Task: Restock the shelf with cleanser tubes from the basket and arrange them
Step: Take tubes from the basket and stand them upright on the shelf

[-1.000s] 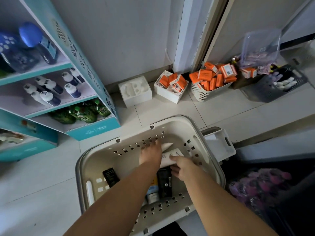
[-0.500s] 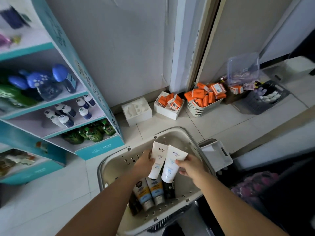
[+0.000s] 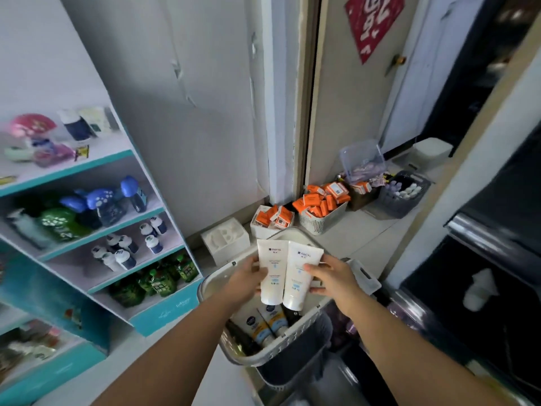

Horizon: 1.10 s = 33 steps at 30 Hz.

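Left hand (image 3: 248, 278) pinches the left white plastic cleanser tube (image 3: 270, 272), thumb on the front face, fingers hidden behind. Right hand (image 3: 332, 276) pinches the right white plastic cleanser tube (image 3: 298, 278) the same way, thumb across the front. The tubes are side by side with edges touching, held in the air above the beige perforated plastic basket (image 3: 210, 281). Long axes are near upright: flat crimped ends up, rounded cap ends down, printed faces toward the camera. More yellow-and-blue tubes (image 3: 265, 323) lie in the basket below.

The white shelf unit with teal edges (image 3: 102, 230) stands to the left of both hands, and most of its tiers are higher than them. Left hand is the nearer one, so the coming move is probably a carry leftward and up, left tube first. Tiers in view hold small white-and-navy bottles (image 3: 126, 250) and green pouches (image 3: 158, 281). Cannot tell which tier takes the cleanser. Step judged as the pick done, placing not yet begun.
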Tool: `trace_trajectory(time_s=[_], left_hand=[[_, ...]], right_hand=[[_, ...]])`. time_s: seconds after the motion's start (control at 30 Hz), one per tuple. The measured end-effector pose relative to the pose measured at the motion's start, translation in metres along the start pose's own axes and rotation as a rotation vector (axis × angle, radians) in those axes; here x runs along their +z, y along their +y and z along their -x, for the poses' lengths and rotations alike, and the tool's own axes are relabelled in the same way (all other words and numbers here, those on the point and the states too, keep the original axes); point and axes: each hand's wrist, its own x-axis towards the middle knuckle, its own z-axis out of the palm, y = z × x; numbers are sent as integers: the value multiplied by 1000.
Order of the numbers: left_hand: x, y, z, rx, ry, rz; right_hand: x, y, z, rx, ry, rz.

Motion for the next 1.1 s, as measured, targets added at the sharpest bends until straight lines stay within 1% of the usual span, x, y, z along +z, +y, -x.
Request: trace_trajectory(time_s=[0.13, 0.23, 0.37, 0.53, 0.8, 0.93, 1.1], left_hand=[[8, 14, 36, 52, 6, -32], [21, 24, 60, 81, -12, -63], [61, 41, 89, 130, -130, -36], [131, 57, 124, 188, -279, -38], [250, 88, 182, 315, -471, -32], [318, 107, 214, 367, -575, -20], [404, 120, 252, 442, -687, -17]], right_hand=[[-7, -13, 50, -89, 18, -36], [-18, -18, 90, -130, 79, -55], [-48, -25, 138, -168, 170, -37], [-107, -27, 200, -235, 314, 4], [-215, -38, 292, -367, 492, -33], [-277, -43, 340, -378, 567, -103], [-351, -48, 399, -428, 664, -82]])
